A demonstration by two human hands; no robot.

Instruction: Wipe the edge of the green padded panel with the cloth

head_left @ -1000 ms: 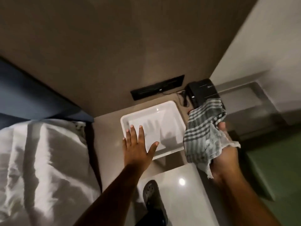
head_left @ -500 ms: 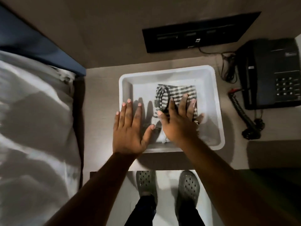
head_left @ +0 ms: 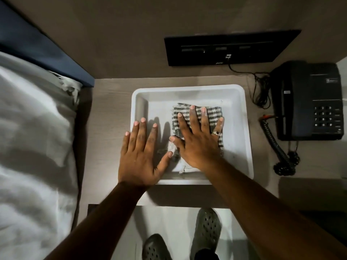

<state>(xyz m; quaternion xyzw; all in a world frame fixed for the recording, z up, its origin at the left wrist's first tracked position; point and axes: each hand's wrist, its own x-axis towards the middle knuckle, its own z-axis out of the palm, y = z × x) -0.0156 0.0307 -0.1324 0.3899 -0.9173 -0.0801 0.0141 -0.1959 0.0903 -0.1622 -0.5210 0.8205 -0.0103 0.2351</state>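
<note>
The grey-and-white checked cloth lies flat inside a white plastic tray on the bedside table. My right hand rests flat on top of the cloth with its fingers spread, covering most of it. My left hand lies flat and spread across the tray's left rim, its thumb near the cloth's frayed corner. The green padded panel is out of view.
A black telephone with a coiled cord stands right of the tray. A black socket panel is on the wall behind. White bedding and a blue headboard fill the left. My shoes stand on the pale floor below.
A second ago my right hand held the cloth up at the right. It has since laid the cloth in the tray and pressed flat on it. My left hand stayed put.
</note>
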